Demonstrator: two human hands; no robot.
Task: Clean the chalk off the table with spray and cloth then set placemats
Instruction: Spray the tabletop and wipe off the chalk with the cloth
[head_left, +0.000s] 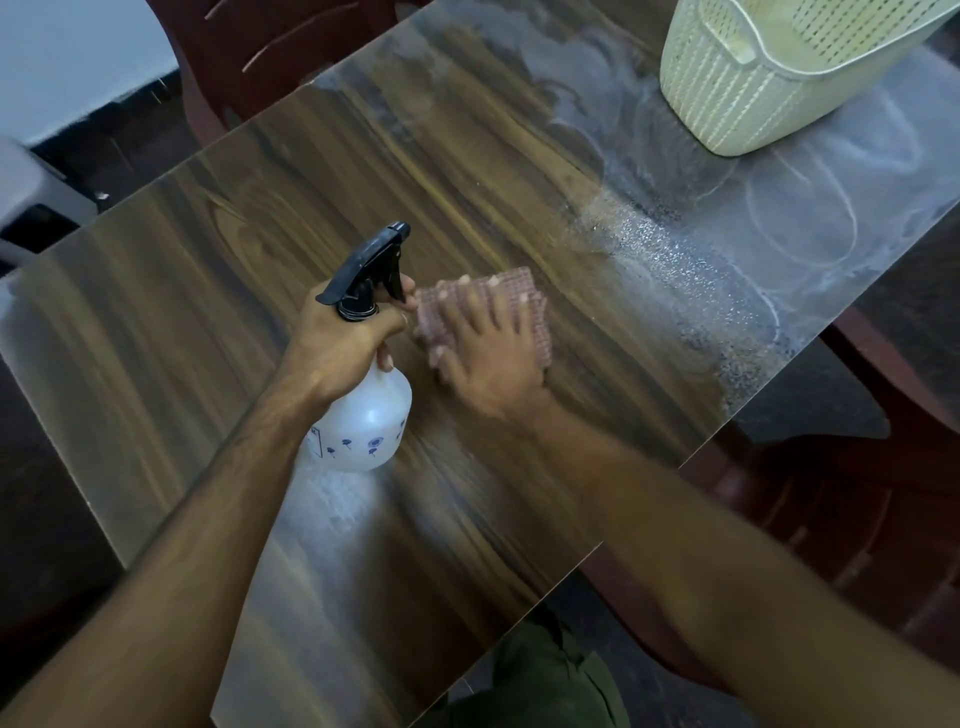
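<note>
The left hand (345, 338) gripped the neck of the white plastic spray bottle with black trigger (363, 374), fingers curled round it. The right hand (483, 343), fingers spread, pressed the pink checked cloth (519, 291) flat on the brown wooden table (208, 260). Chalk (810, 223) remained beside the cream plastic basket (753, 83); I judged the wiping should go through the wet droplets (670, 249) with firm, overlapping strokes.

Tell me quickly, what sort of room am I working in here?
Most likely a home dining area. A wood-grain table with chalk scribbles has dark red plastic chairs drawn up around it, and a cream woven-look plastic basket stands on the far end.
</note>
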